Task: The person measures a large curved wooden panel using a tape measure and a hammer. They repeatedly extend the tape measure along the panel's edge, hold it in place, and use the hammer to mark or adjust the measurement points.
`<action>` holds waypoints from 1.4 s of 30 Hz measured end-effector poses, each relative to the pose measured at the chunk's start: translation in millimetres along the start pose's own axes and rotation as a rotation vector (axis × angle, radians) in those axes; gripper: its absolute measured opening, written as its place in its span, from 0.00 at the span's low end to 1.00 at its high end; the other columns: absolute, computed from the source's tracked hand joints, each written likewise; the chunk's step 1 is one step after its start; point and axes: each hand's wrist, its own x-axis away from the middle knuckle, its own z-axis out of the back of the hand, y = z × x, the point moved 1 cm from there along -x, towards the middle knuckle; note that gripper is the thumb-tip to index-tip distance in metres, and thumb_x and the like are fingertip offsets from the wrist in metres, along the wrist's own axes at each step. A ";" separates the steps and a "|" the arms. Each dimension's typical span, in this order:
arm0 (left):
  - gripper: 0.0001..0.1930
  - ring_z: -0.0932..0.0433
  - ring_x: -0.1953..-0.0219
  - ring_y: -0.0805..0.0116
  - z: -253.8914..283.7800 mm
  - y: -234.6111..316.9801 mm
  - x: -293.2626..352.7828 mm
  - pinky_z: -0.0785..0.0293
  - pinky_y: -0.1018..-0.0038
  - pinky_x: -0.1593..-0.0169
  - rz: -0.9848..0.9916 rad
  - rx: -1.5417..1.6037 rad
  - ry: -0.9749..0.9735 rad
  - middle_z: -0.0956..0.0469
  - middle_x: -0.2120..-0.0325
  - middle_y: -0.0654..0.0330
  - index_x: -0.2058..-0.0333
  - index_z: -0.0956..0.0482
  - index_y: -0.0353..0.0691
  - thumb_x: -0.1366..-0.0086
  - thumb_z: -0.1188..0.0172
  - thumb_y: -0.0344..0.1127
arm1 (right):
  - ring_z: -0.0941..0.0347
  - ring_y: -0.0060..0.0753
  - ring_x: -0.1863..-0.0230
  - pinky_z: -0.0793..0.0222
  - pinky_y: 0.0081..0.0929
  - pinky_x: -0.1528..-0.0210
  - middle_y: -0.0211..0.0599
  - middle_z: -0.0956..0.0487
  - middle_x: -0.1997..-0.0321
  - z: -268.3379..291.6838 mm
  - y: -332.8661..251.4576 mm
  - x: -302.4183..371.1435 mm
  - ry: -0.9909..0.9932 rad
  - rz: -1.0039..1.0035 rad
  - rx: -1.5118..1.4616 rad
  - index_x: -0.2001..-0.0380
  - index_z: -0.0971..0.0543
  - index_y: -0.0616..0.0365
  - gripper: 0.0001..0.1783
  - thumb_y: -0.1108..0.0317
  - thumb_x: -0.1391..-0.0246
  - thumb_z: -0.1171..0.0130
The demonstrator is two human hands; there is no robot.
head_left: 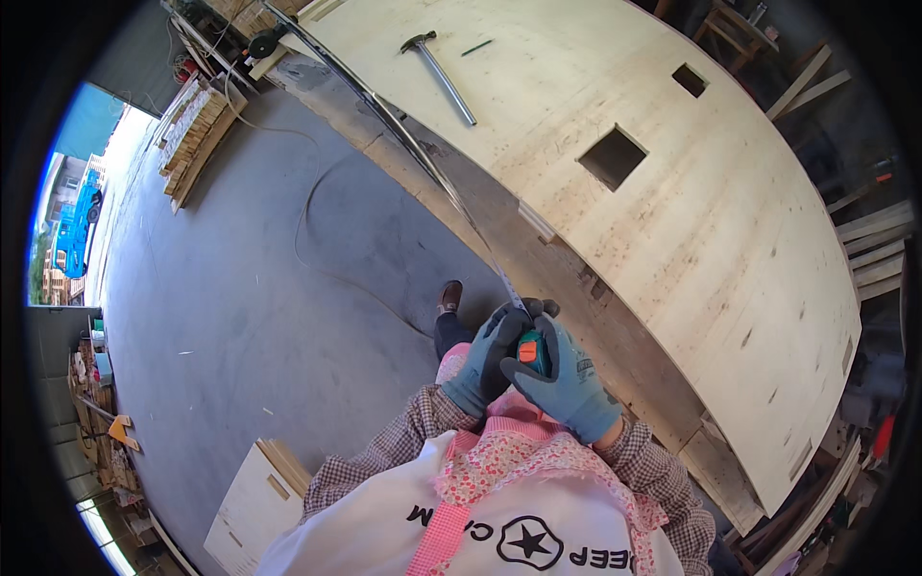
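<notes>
A green tape measure (pixel 531 352) with an orange button sits between my two gloved hands, just in front of my apron. Around its body curl the fingers of my right hand (pixel 573 384). My left hand (pixel 482 372) is closed against its other side, near the mouth, its fingertips partly hidden. From there the pale tape blade (pixel 511 286) runs out, away to the far left, toward a long dark metal rail (pixel 384 113) along the bench edge. Right of the blade lies a large plywood sheet (pixel 691 259) with square cut-outs.
On the plywood rest a claw hammer (pixel 444 79) and a thin dark stick (pixel 476 47). A cable (pixel 305 206) snakes over the grey floor. Stacked wood strips (pixel 199 139) stand far left, and pale boards (pixel 257 509) lean near left. More timber (pixel 876 252) lies at the right.
</notes>
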 end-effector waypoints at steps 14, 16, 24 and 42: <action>0.11 0.26 0.58 0.59 177.1 222.9 -99.6 0.25 0.65 0.58 -0.226 0.051 0.518 0.25 0.64 0.52 0.56 0.36 0.41 0.34 0.55 0.39 | 0.39 0.39 0.44 0.36 0.31 0.47 0.46 0.38 0.41 -116.1 -83.9 -325.6 -0.337 -0.121 -0.545 0.39 0.44 0.53 0.39 0.59 0.53 0.39; 0.19 0.30 0.51 0.64 178.8 200.0 -90.9 0.30 0.70 0.50 -0.193 0.179 0.500 0.34 0.51 0.55 0.47 0.42 0.43 0.33 0.56 0.42 | 0.41 0.52 0.42 0.40 0.36 0.44 0.56 0.48 0.37 -153.3 -87.3 -295.1 -0.483 0.076 0.207 0.39 0.46 0.52 0.49 0.43 0.61 0.38; 0.10 0.30 0.49 0.62 255.6 242.2 -107.4 0.39 0.60 0.41 -0.224 0.325 0.497 0.27 0.54 0.60 0.60 0.27 0.42 0.35 0.52 0.38 | 0.32 0.48 0.54 0.38 0.36 0.49 0.47 0.28 0.54 -103.3 -26.2 -210.3 -0.570 -0.219 0.235 0.45 0.35 0.48 0.32 0.56 0.55 0.44; 0.13 0.28 0.77 0.68 261.2 209.4 -158.0 0.23 0.66 0.68 0.125 -0.424 0.754 0.30 0.75 0.62 0.60 0.34 0.46 0.41 0.44 0.41 | 0.29 0.46 0.61 0.33 0.33 0.55 0.42 0.25 0.64 51.1 59.8 101.1 -0.108 -0.727 0.347 0.64 0.23 0.56 0.20 0.70 0.67 0.39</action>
